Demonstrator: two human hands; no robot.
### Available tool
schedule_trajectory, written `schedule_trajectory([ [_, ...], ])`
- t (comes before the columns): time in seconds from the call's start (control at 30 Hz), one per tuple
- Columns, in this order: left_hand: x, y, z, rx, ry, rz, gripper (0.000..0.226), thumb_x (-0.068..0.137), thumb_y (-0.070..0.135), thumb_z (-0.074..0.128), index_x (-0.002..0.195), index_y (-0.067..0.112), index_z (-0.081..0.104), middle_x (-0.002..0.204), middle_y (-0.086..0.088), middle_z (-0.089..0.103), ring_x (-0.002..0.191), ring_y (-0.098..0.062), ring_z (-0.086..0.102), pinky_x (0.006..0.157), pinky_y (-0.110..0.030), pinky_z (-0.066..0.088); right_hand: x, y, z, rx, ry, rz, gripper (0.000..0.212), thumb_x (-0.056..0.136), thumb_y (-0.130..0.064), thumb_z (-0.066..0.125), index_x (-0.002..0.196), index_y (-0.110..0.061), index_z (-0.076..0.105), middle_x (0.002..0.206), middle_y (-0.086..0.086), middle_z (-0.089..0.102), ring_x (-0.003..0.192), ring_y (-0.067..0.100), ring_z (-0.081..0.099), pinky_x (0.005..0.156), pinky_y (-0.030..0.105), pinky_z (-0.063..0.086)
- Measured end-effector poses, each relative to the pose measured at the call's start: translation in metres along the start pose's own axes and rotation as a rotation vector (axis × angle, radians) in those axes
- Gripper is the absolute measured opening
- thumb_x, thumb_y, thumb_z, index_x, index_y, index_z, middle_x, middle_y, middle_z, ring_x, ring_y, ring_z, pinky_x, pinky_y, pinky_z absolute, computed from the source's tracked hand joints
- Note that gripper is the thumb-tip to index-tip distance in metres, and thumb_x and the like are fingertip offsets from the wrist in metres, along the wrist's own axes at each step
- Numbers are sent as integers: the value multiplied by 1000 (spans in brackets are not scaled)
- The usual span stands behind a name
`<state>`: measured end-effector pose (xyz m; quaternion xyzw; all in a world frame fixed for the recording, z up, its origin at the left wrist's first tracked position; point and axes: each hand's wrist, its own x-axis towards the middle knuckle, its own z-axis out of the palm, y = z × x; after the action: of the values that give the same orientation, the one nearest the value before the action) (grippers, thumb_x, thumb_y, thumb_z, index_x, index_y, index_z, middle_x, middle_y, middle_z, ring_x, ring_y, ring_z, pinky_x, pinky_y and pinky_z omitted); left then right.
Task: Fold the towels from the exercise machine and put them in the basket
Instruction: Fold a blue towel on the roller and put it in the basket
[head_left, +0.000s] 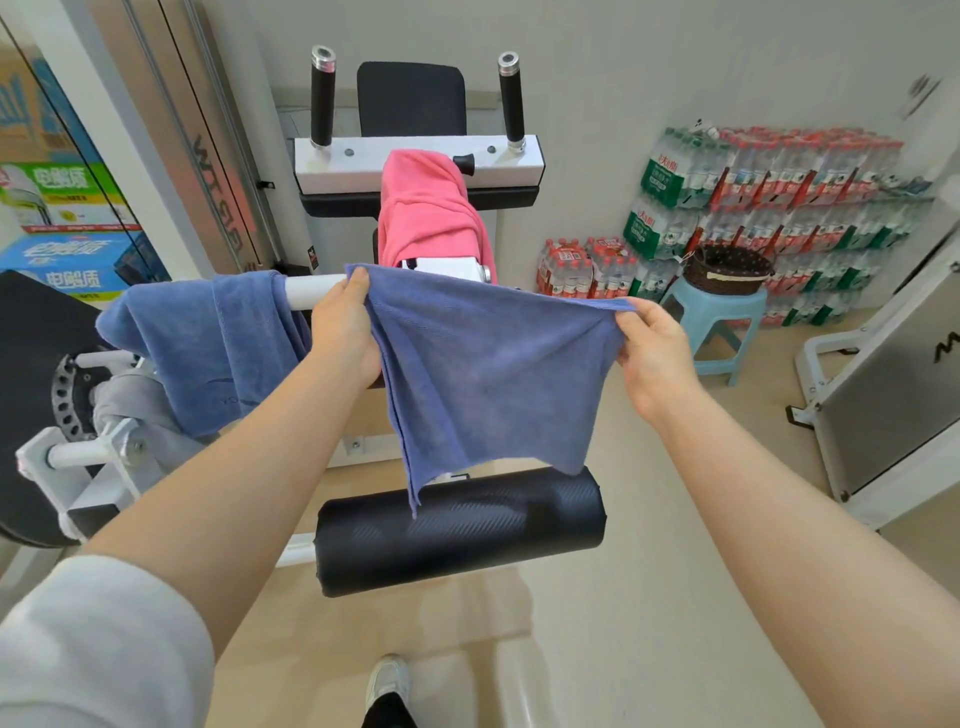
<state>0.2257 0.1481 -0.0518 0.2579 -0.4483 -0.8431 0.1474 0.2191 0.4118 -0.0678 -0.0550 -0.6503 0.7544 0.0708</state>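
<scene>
The small purple-blue microfibre towel (483, 364) hangs in the air above the black padded roller (460, 530), its top corners pinched by the left hand (345, 332) and right hand (652, 348). To fold well, I judge, keep that top edge taut and bring corner squarely onto corner before carrying it to the dark woven basket (730, 270) on the light-blue plastic stool (719, 317).

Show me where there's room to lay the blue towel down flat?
The bare floor between the black roller pad and the grey panel is free. The machine is crowded: a pink towel and another blue towel hang there. The stool holds the basket.
</scene>
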Motion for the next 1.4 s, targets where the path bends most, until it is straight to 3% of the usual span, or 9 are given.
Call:
schedule_trajectory([
  [0.13,11,1,-14,3,87,-14,19,89,27,62,98,11,58,91,-1,64,77,-14,62,61,-25,51,-5,-6,-14,-348,-370,-80,28,92,-8,52,67,-17,58,64,-5,55,62,6,46,66,18,36],
  [0.2,10,-1,-16,18,65,-20,36,86,32,64,113,11,55,102,-4,66,87,-19,65,72,-30,54,-3,-1,-19,-1034,-540,-155,35,92,-19,52,57,-21,49,59,-5,47,67,6,40,77,18,30],
  [0.3,9,-10,-16,34,-16,-16,33,82,39,65,105,16,57,109,-6,67,98,-22,65,89,-38,52,-1,18,-20,-1852,-544,-252,37,93,-40,37,67,-27,61,89,-4,60,106,18,35,105,46,15],
  [0.5,8,-9,-28,-28,-73,-22,48,80,32,68,121,11,54,110,-8,70,93,-20,70,72,-30,56,0,31,-17,-1933,-230,-211,42,97,-40,28,104,-20,65,113,4,60,122,26,41,113,50,6],
  [0.63,8,-15,-32,-57,-98,-32,42,87,29,64,122,7,57,114,-9,68,100,-21,67,81,-31,57,8,28,-3,-1460,78,-25,27,94,-29,43,88,-8,59,91,12,62,99,34,57,86,37,40],
  [0.73,10,-19,-36,-90,-74,-82,23,91,28,59,107,14,65,91,0,73,83,-14,69,65,-24,57,19,34,5,-929,98,94,29,84,-13,57,60,-13,42,66,4,47,74,26,48,55,27,33],
  [0.93,27,-10,-49,-80,-108,-87,12,91,24,58,93,17,66,77,5,73,75,-11,70,61,-23,55,24,47,9,-159,-31,254,28,87,0,59,112,-13,54,87,2,59,84,18,57,78,28,46],
  [1.17,62,-4,-61,152,-110,-12,16,86,29,62,89,16,70,94,-2,67,90,-18,63,86,-31,48,55,57,31,-221,80,249,11,91,-14,58,81,-13,59,85,1,62,92,20,57,87,33,48],
  [1.4,84,6,-50,494,-32,205,21,96,24,49,79,19,60,72,6,56,69,-7,51,60,-15,41,77,41,60,-34,80,108,14,96,-24,50,84,-17,55,82,-3,60,74,10,56,67,24,45],
])
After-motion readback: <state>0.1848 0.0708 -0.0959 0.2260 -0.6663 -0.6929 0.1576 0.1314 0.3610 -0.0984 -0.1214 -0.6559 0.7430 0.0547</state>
